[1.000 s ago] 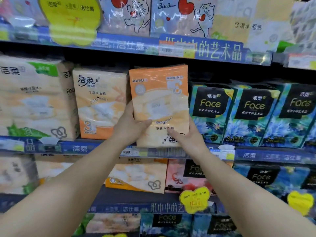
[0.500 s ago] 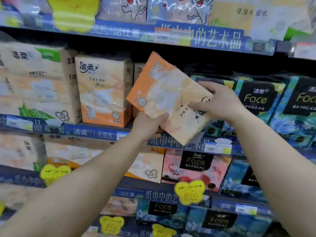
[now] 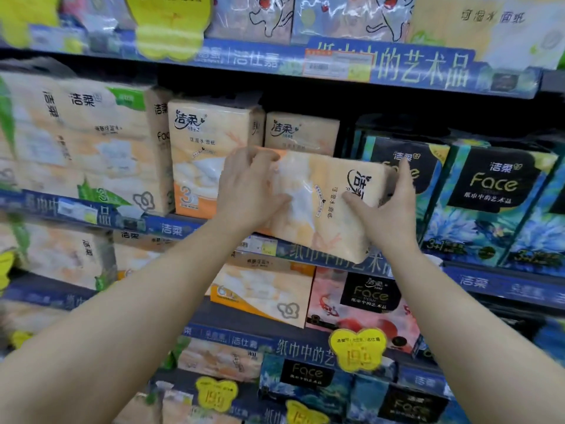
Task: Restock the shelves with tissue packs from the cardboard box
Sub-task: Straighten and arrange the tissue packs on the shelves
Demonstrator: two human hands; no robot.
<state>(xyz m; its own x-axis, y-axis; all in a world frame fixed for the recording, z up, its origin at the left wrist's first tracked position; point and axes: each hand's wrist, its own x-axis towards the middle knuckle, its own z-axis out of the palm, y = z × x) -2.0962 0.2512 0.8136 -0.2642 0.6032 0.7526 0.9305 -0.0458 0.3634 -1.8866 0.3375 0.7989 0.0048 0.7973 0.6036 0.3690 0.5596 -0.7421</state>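
Blue-edged store shelves carry the goods in tiers. On the middle shelf [image 3: 171, 229], from its left end: a large cream tissue bundle [image 3: 91, 148], an upright orange-and-cream pack [image 3: 208, 154] at the front edge, another like it [image 3: 301, 133] set further back, then dark blue "Face" packs [image 3: 492, 203] toward the right end. The top shelf [image 3: 260, 59] holds cartoon-cat packs [image 3: 345, 16]. The shelf below [image 3: 244, 341] bears a cream-and-orange pack [image 3: 263, 292] beside a pink "Face" pack [image 3: 367, 304]. Yellow price tags [image 3: 356, 350] hang on the front edges.
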